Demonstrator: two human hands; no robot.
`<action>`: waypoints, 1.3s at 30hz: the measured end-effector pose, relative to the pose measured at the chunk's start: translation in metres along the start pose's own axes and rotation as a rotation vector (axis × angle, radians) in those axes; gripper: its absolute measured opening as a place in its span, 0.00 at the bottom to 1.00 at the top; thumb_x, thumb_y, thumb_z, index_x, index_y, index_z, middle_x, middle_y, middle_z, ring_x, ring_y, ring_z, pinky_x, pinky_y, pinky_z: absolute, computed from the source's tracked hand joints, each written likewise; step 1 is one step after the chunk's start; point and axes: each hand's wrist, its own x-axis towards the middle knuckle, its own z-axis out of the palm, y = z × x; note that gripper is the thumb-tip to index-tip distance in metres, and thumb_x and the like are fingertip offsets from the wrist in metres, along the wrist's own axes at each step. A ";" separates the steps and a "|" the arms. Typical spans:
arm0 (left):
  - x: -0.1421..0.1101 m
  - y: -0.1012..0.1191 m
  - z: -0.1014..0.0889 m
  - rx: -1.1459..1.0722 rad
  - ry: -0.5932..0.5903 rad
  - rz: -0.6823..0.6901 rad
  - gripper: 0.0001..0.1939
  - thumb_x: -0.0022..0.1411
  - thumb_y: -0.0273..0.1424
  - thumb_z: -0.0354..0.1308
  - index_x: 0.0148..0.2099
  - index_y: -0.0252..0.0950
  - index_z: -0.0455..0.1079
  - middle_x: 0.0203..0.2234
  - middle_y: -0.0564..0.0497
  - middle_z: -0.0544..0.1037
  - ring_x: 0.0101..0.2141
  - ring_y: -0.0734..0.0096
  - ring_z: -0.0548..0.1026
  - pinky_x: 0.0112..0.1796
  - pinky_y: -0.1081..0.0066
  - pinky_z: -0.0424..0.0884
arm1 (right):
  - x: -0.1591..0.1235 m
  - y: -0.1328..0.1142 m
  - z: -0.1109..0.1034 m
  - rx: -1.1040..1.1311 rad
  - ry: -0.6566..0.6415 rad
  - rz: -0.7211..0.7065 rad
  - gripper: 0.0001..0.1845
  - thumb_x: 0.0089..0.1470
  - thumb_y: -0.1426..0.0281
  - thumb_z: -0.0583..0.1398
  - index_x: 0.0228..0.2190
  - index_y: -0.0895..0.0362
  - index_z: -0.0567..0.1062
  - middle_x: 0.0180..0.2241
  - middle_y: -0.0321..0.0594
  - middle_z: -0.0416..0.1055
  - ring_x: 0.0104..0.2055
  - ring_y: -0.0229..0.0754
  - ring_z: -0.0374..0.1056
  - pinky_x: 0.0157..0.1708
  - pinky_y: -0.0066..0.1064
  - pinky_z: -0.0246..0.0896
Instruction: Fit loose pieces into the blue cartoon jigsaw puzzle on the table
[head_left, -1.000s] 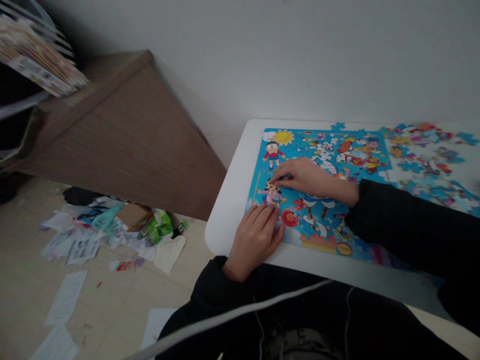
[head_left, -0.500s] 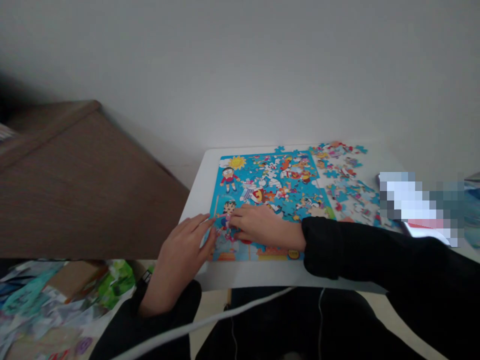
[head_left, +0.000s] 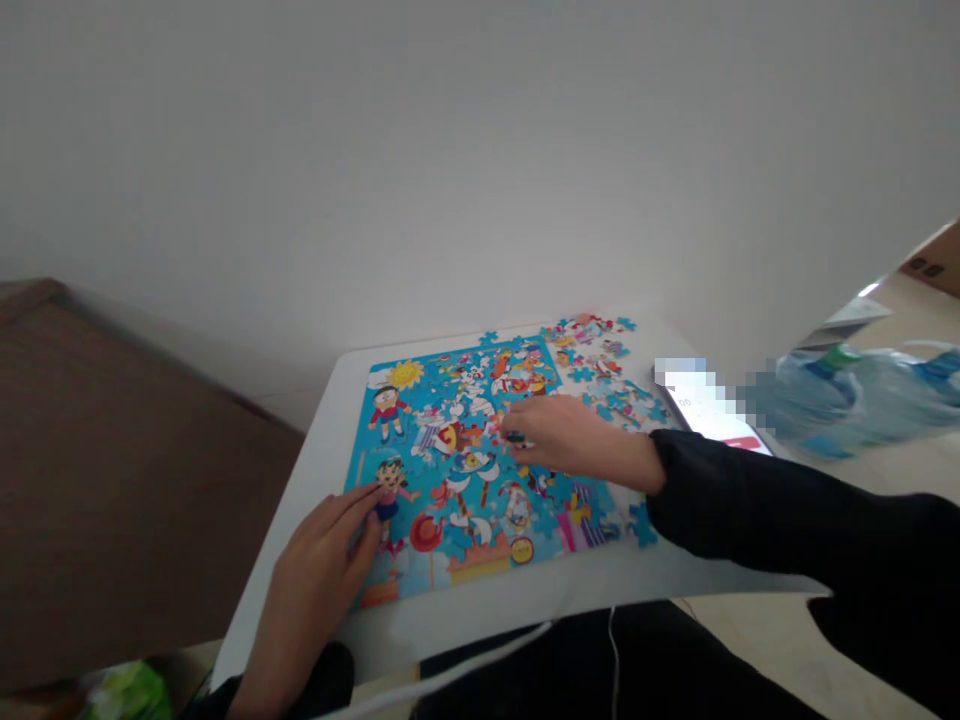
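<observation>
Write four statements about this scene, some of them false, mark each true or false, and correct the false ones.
1. The left hand rests at the lower left edge of the jigsaw puzzle. True.
2. The right hand touches the phone. False: it is over the puzzle, apart from the phone.
3. Loose puzzle pieces lie to the right of the assembled part. True.
4. The table has a dark wooden top. False: its top is white.
</observation>
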 end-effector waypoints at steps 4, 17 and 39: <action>-0.002 -0.001 0.003 0.025 0.072 0.032 0.15 0.64 0.36 0.46 0.43 0.40 0.73 0.39 0.49 0.80 0.39 0.60 0.78 0.45 0.60 0.74 | -0.034 0.048 -0.004 -0.008 -0.039 0.174 0.10 0.54 0.70 0.58 0.37 0.58 0.77 0.36 0.44 0.75 0.37 0.44 0.70 0.33 0.32 0.58; 0.000 -0.005 0.003 0.037 0.103 0.129 0.14 0.65 0.37 0.47 0.45 0.42 0.71 0.40 0.50 0.80 0.38 0.63 0.79 0.40 0.66 0.76 | -0.057 0.131 -0.031 -0.043 0.083 0.376 0.18 0.56 0.58 0.55 0.41 0.53 0.77 0.39 0.42 0.77 0.39 0.45 0.72 0.38 0.35 0.62; -0.002 -0.007 0.008 0.035 0.047 0.138 0.15 0.66 0.37 0.46 0.48 0.40 0.70 0.42 0.48 0.79 0.38 0.60 0.79 0.40 0.63 0.76 | -0.032 0.196 -0.017 -0.129 -0.046 0.454 0.21 0.55 0.58 0.57 0.46 0.56 0.76 0.46 0.45 0.74 0.46 0.48 0.69 0.41 0.36 0.61</action>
